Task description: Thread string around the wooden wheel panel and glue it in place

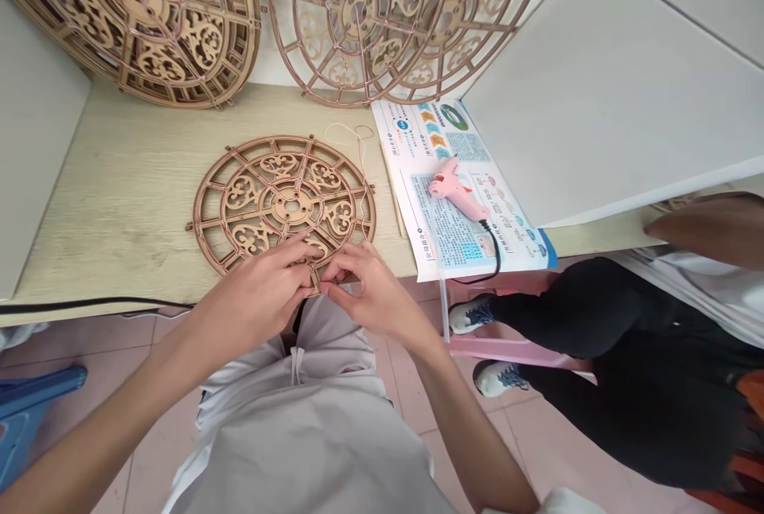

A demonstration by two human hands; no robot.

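A round openwork wooden wheel frame [295, 208] with scroll-shaped cutouts lies flat at the table's front edge. Thin reddish wire [362, 160] runs along its rings and spokes, with loose ends curling past the far right rim. My left hand [271, 283] lies over the near part of the frame, fingers bent and closed on its edge. Right beside it, my right hand [370, 287] pinches at the same near rim, thumb and forefinger together. What sits between those fingertips is hidden.
Similar wheel frames [227, 72] lean at the back. To the right, a pink glue gun [459, 192] rests on a printed sheet [423, 239], its black cord hanging over the edge. A thin stick [394, 196] lies beside the sheet. Another person's legs [561, 299] are at right.
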